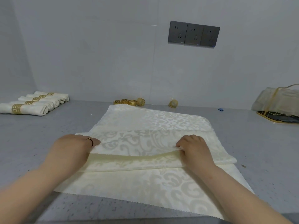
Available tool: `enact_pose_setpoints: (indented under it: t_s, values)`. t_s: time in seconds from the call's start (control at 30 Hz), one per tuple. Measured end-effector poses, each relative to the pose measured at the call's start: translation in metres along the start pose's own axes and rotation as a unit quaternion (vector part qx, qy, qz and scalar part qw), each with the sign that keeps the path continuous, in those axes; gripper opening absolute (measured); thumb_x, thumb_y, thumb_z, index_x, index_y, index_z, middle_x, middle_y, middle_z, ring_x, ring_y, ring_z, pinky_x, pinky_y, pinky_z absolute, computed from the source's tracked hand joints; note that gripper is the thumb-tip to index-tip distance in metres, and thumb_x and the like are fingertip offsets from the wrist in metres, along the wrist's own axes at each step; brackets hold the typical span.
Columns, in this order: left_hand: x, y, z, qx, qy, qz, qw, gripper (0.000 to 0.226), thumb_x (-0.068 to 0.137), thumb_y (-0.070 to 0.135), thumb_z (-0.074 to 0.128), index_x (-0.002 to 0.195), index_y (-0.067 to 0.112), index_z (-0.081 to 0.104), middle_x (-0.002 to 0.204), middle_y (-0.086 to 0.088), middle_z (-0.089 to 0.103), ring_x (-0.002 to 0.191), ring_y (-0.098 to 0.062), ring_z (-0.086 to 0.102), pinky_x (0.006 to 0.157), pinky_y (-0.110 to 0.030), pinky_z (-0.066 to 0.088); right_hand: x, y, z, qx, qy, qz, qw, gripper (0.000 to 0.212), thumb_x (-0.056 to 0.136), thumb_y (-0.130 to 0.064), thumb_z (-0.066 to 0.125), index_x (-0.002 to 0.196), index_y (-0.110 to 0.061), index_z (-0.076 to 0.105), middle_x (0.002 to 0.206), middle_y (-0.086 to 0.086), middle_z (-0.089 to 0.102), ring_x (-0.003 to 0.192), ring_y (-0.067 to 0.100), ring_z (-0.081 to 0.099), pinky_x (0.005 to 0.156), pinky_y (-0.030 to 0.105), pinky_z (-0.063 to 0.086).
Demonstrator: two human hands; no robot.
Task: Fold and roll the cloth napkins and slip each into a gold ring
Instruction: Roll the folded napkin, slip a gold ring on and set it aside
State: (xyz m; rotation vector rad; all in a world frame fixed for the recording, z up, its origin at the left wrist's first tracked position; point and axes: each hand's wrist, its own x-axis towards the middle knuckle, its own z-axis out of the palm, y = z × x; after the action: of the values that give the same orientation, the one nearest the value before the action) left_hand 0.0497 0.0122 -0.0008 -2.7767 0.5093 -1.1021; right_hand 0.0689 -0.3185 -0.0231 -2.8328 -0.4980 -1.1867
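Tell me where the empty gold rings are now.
In the head view, the empty gold rings stand at the far edge of the table against the wall, just beyond the spread napkin, right of the finished rolls.

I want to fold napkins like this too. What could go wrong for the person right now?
The fold could go crooked: the left hand and right hand each hold one end of the napkin, and the folded edge between them already sags. The napkin's far corner lies close to the loose gold rings, so a hard tug might knock them about.
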Motion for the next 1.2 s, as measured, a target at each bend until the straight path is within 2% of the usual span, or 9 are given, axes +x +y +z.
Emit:
enact_pose_setpoints:
  t_s: [0.13,0.23,0.4,0.53,0.6,0.7,0.83,1.07,1.2]
  values:
    - [-0.016,-0.003,-0.002,-0.013,-0.062,0.004,0.998,0.062,0.022,-0.020,0.077,0.068,0.022,0.076,0.061,0.001,0.071,0.043,-0.021,0.064,0.031,-0.025,0.046,-0.001,0.021,-0.008,-0.002,0.005,0.021,1.000,0.032,0.043,0.013,0.064,0.056,-0.016,0.069,0.057,-0.004,0.066,0.052,0.020,0.064,0.052,0.027,0.050]
    - [-0.033,-0.002,-0.001,-0.097,-0.152,-0.078,0.981,0.050,0.050,-0.016,0.072,0.081,0.022,0.077,0.079,-0.004,0.074,0.065,-0.029,0.069,0.053,-0.035,0.055,-0.004,0.026,-0.015,0.028,-0.010,0.035,0.999,0.035,0.043,0.018,0.072,0.059,-0.013,0.070,0.059,-0.003,0.068,0.055,0.021,0.065,0.058,0.029,0.049]
    - [-0.036,-0.004,-0.014,-0.171,-0.283,-0.107,0.938,0.047,0.081,0.017,0.050,0.122,0.040,0.052,0.126,0.019,0.054,0.116,-0.006,0.052,0.089,-0.016,0.040,-0.022,0.026,-0.018,0.061,-0.064,0.004,0.996,0.026,0.065,-0.021,0.042,0.060,-0.020,0.067,0.061,-0.012,0.065,0.058,0.015,0.063,0.062,0.013,0.037]
    - [-0.004,0.011,-0.034,-0.307,-0.320,-0.130,0.887,0.028,0.085,0.039,0.052,0.104,0.053,0.037,0.121,0.024,0.041,0.118,0.000,0.042,0.090,-0.015,0.031,-0.025,0.022,-0.016,0.104,-0.091,0.010,0.990,0.030,0.066,-0.027,0.038,0.061,-0.022,0.067,0.061,-0.015,0.064,0.055,0.011,0.059,0.057,0.005,0.028]
    - [0.014,0.023,-0.025,-0.334,-0.301,-0.150,0.880,0.029,0.092,0.039,0.047,0.121,0.041,0.043,0.127,0.021,0.040,0.127,-0.006,0.039,0.093,-0.016,0.028,-0.027,0.022,-0.016,0.118,-0.101,-0.002,0.988,0.031,0.067,-0.028,0.038,0.063,-0.022,0.068,0.064,-0.015,0.065,0.060,0.008,0.056,0.056,0.003,0.028]
    - [0.043,0.051,-0.002,-0.300,-0.321,-0.107,0.892,0.053,0.096,0.041,0.035,0.143,0.020,0.028,0.151,0.007,0.024,0.139,-0.011,0.022,0.107,-0.018,0.017,-0.030,0.021,-0.015,0.121,-0.110,-0.018,0.986,0.030,0.068,-0.028,0.039,0.065,-0.023,0.069,0.069,-0.016,0.065,0.082,0.011,0.048,0.057,0.001,0.026]
    - [0.067,0.089,0.032,-0.231,-0.357,-0.059,0.903,0.061,0.098,0.044,0.026,0.148,0.015,0.005,0.156,0.002,-0.001,0.143,-0.012,-0.001,0.114,-0.026,0.001,-0.028,0.020,-0.014,0.131,-0.113,-0.021,0.985,0.029,0.069,-0.029,0.041,0.065,-0.024,0.070,0.070,-0.017,0.065,0.081,0.009,0.048,0.057,0.000,0.026]
    - [0.073,0.107,0.057,-0.205,-0.406,-0.043,0.890,0.064,0.097,0.047,0.022,0.148,0.014,0.001,0.156,-0.001,-0.006,0.143,-0.012,-0.006,0.115,-0.031,-0.005,-0.028,0.022,-0.018,0.168,-0.122,-0.032,0.978,0.027,0.068,-0.033,0.045,0.063,-0.024,0.071,0.069,-0.024,0.058,0.075,0.002,0.052,0.047,0.003,0.035]
    - [0.072,0.106,0.060,-0.192,-0.401,-0.036,0.895,0.063,0.098,0.047,0.021,0.148,0.014,0.001,0.156,0.000,-0.006,0.143,-0.011,-0.007,0.115,-0.031,-0.005,-0.023,0.016,-0.024,0.205,-0.162,0.020,0.965,0.038,0.072,-0.054,0.041,0.062,-0.028,0.068,0.063,-0.032,0.052,0.074,-0.004,0.053,0.064,0.009,0.040]
